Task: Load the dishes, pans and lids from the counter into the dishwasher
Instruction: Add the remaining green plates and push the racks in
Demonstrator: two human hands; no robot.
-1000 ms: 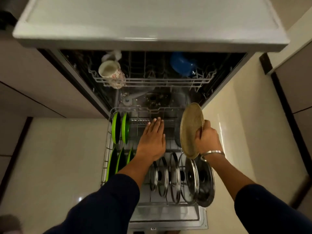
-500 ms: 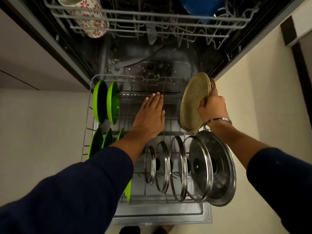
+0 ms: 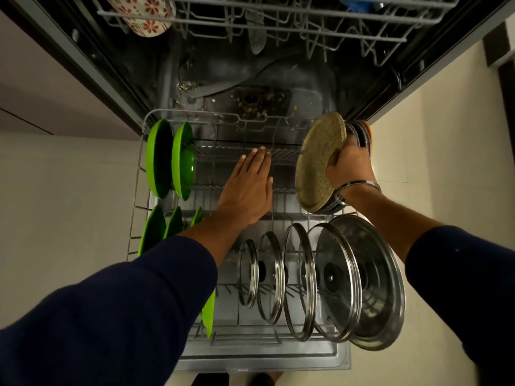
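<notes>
Gripping round tan speckled plate (image 3: 320,160) upright in right hand (image 3: 349,169); left hand (image 3: 248,188) flat, fingers straight, over grey wire lower rack (image 3: 139,190).

No text, label, brand, number or sign can be read anywhere here (the mug (image 3: 145,16) in the upper rack (image 3: 278,23) carries only a red flower pattern, no lettering).

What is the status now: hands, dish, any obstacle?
Left hand open, flat over lower rack. Right hand grips speckled plate, upright, above rack's right rear. Steel lids stand just in front; rear middle slots free.
</notes>
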